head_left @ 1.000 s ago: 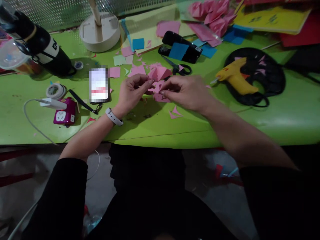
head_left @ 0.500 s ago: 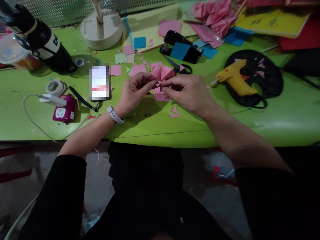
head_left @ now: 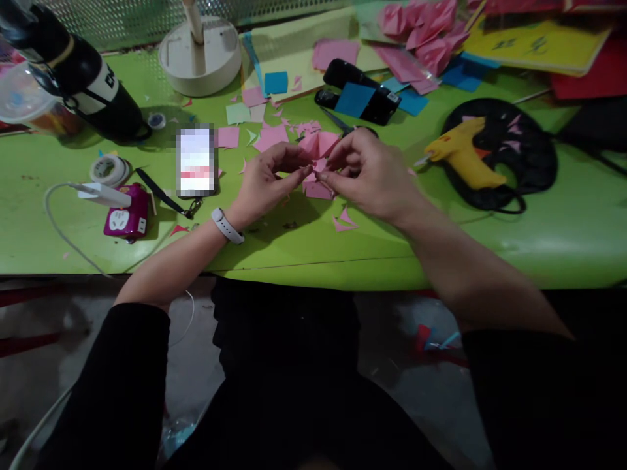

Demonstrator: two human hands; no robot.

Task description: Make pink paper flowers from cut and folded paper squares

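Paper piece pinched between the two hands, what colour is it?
Pink. The paper piece shows best in the head view.

Your left hand (head_left: 267, 179) and right hand (head_left: 372, 173) meet fingertip to fingertip just above the bright green tabletop (head_left: 294, 248). Both pinch one small folded pink paper piece (head_left: 317, 166). Loose pink paper offcuts (head_left: 318, 190) lie on the table beneath it. A folded pink paper cone (head_left: 321, 141) sits just behind. A white band (head_left: 226, 226) circles your left wrist. A flat phone with a blurred screen (head_left: 194, 162) lies near the left hand. A yellow plastic glue gun (head_left: 463, 156) rests on a black round pad (head_left: 533, 150), well apart to your right.
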